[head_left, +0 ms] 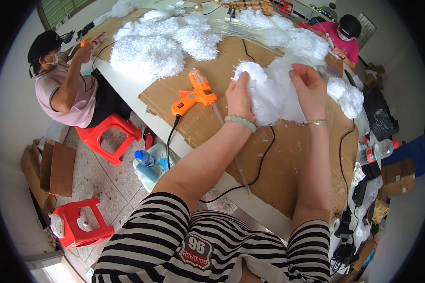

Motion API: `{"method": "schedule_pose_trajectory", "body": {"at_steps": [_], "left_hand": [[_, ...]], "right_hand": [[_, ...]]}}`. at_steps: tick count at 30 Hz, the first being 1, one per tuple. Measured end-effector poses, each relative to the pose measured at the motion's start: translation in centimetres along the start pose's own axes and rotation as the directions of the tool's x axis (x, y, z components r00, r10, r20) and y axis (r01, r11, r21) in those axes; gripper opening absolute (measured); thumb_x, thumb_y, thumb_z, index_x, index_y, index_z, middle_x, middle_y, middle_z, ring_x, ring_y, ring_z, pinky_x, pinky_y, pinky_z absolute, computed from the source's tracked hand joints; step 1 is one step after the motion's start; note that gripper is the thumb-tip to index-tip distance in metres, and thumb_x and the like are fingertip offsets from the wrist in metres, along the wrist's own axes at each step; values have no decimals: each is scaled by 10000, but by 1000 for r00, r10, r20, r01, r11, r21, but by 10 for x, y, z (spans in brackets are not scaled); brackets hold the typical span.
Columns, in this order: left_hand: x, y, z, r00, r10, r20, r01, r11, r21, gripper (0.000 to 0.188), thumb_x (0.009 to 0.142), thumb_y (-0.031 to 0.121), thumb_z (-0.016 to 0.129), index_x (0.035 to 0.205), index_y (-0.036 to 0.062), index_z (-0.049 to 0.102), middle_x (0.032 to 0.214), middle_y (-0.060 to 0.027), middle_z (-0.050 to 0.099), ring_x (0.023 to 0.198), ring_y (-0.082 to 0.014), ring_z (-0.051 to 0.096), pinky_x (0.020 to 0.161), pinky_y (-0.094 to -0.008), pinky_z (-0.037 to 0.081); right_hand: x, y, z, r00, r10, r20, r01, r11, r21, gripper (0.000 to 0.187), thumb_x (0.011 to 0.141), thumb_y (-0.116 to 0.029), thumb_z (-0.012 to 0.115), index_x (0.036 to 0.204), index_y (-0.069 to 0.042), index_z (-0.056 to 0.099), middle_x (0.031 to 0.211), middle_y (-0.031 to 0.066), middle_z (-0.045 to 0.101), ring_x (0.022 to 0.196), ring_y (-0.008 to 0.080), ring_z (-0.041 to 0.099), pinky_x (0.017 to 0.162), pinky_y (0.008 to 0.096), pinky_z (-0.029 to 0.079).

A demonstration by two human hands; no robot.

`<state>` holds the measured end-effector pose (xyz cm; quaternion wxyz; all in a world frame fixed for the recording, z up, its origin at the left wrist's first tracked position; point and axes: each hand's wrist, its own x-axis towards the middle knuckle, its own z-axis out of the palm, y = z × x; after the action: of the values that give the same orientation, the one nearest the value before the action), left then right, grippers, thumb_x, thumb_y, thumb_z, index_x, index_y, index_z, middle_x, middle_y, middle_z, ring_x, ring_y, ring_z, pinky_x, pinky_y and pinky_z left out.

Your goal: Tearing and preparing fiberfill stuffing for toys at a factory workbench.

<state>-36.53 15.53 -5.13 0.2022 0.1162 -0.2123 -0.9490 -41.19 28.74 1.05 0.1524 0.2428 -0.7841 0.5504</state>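
A fluffy white piece of netting-like material (269, 92) hangs between my two hands above the cardboard. My left hand (240, 100) is closed on its left side, with the thumb pressed to the front. At the right side of the piece, my right hand (310, 92) has its fingertips pinched together near the upper edge; what lies between them is too small to make out. An orange glue gun (193, 95) rests on the cardboard to the left of my left hand, with a clear glue stick (231, 146) trailing from its back.
Flattened cardboard (288, 160) covers the table, with heaps of white fluffy material (148, 49) at the far side. Black cords (264, 162) cross it. Co-workers sit at far left (63, 89) and far right (342, 42). A plastic bottle (378, 151) lies at right; red stools (108, 137) stand left.
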Motion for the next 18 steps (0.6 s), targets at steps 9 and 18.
{"method": "schedule_pose_trajectory", "body": {"at_steps": [9,18], "left_hand": [[-12,-11,6,980,-76,182,55,991,119,170,787,120,625,907,16,562,819,-63,600,682,-144,566,581,-287,461],[-1,-12,0,989,23,149,-57,971,233,153,738,-33,598,883,-2,559,809,-82,615,667,-170,597,571,-294,486]], "right_hand": [[-22,16,22,925,-309,222,376,832,-408,103,746,-83,625,818,-20,586,784,54,598,639,138,550,568,252,433],[-7,17,-2,910,319,265,-401,518,755,136,744,23,585,874,-7,559,784,67,594,679,130,536,614,221,409]]}}
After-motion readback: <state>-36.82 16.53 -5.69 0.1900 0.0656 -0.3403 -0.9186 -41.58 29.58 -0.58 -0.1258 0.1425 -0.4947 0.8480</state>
